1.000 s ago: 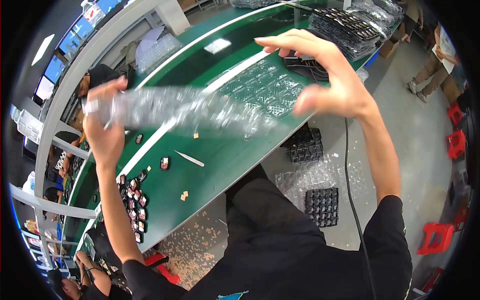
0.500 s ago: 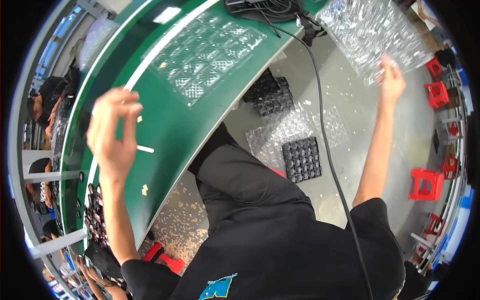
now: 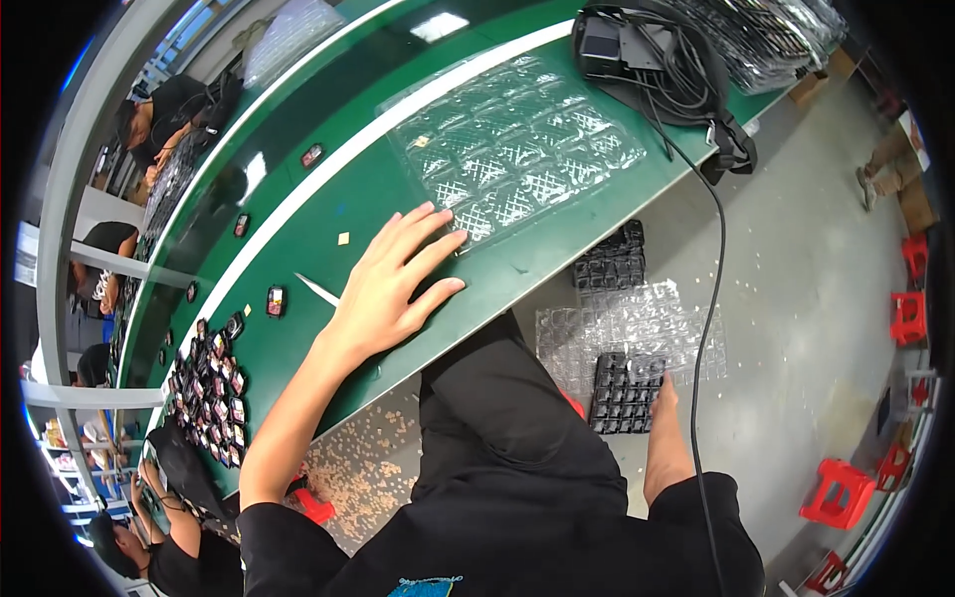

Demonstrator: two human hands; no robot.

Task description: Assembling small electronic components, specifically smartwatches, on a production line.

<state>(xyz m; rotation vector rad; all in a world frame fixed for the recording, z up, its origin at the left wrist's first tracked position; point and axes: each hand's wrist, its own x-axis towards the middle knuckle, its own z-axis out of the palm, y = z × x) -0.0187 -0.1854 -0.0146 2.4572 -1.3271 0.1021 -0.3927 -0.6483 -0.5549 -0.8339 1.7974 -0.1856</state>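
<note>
My left hand (image 3: 393, 284) rests on the green bench (image 3: 477, 289) with its fingers spread, holding nothing. Its fingertips reach the near corner of a clear plastic compartment tray (image 3: 512, 149) lying on the bench. A slim pale pointed strip (image 3: 316, 289) lies beside the wrist. Low on my right side, my right hand (image 3: 665, 398) is at the edge of a black compartment tray (image 3: 617, 393) near the floor. Most of its fingers are hidden, so whether it grips the tray does not show. Clear compartment trays (image 3: 607, 323) lie beyond the black one.
A heap of small black items with coloured faces (image 3: 209, 393) sits on the bench's left. A black device with bundled cables (image 3: 652, 65) and stacked clear trays (image 3: 766, 40) occupy the far end. One cable (image 3: 704, 338) hangs down. Red stools (image 3: 839, 493) stand right; co-workers sit left.
My left hand has come down from above the bench onto it. The right hand has left the clear plastic sheet at upper right and dropped to the black tray. The view has shifted.
</note>
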